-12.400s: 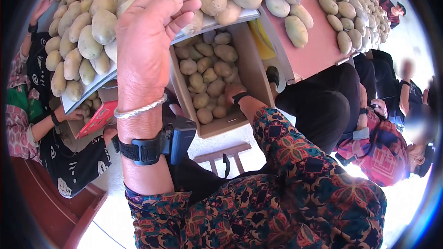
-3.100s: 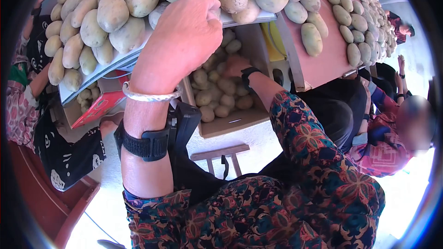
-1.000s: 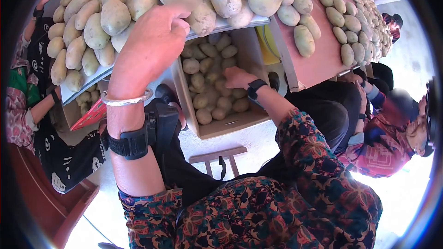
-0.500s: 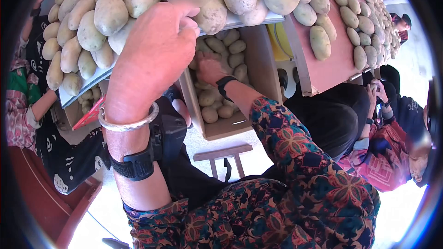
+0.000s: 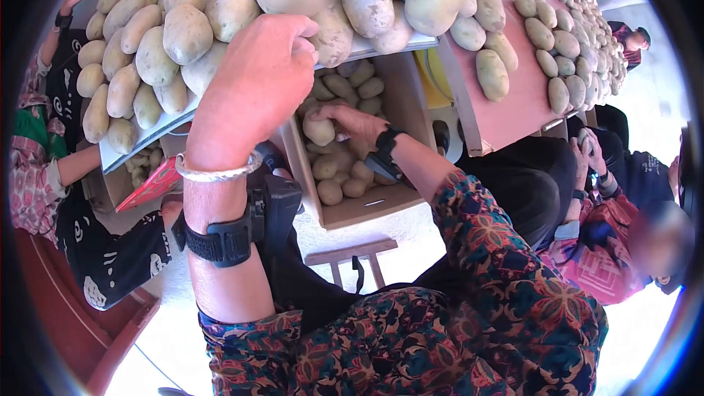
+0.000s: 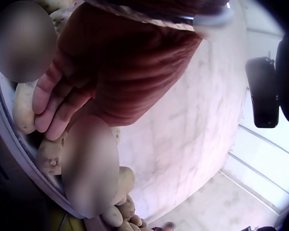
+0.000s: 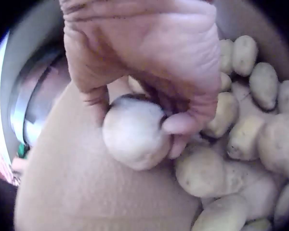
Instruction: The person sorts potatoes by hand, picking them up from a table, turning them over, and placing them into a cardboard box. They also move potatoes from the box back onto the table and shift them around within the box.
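Note:
My right hand (image 5: 358, 122) is inside the cardboard box (image 5: 367, 213), gripping a pale potato (image 5: 318, 130) between thumb and fingers. In the right wrist view this potato (image 7: 137, 137) is held beside the box's inner wall (image 7: 86, 183), above the other potatoes (image 7: 200, 171). My left hand (image 5: 257, 88) is at the near edge of the heaped table, its fingers loosely bent. Seen from the left wrist, the fingers (image 6: 62, 108) hang against potatoes (image 6: 50, 156) lying along that edge, gripping none of them. Blurred patches cover some potatoes there.
Large potatoes (image 5: 183, 33) are piled to the table's edge above the box. A pink board (image 5: 506, 114) at right carries smaller ones. A red box (image 5: 150, 185) stands lower left, and a yellow container (image 5: 434, 77) behind the cardboard box. Other people sit on both sides.
My right hand was reaching down among the box's potatoes half a second ago; now it holds one up. My left hand, palm up with fingers spread earlier, has turned over and stays by the table edge.

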Tool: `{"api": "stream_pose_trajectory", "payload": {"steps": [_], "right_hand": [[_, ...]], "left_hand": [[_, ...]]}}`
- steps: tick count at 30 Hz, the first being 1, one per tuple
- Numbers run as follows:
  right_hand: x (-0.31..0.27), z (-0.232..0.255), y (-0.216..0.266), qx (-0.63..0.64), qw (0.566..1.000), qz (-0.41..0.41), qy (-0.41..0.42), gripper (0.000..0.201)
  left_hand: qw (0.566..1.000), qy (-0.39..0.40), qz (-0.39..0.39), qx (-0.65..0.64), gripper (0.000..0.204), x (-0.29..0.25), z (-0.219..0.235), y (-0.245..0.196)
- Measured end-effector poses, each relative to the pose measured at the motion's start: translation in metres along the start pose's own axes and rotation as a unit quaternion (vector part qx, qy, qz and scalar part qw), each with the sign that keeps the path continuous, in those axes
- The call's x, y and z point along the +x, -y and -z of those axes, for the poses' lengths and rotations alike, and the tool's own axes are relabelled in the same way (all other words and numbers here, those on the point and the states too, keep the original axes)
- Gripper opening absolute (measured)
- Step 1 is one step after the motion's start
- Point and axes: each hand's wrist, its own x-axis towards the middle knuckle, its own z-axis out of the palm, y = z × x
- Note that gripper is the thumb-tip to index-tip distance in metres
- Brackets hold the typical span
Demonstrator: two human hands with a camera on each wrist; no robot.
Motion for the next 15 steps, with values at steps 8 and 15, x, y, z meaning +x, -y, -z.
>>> {"api": "stream_pose_trajectory", "payload": {"steps": [8, 15], "right_hand": [[-0.091, -0.002, 0.051, 0.130, 0.971, 0.121, 0.158, 0.060], [-0.177, -0.003, 0.157, -0.096, 0.937, 0.333, 0.037, 0.058]], "left_hand": [[0.999, -0.036, -0.026, 0.012, 0.033, -0.003, -0.004, 0.000], [0.999, -0.035, 0.005, 0.001, 0.033, -0.005, -0.005, 0.001]]}}
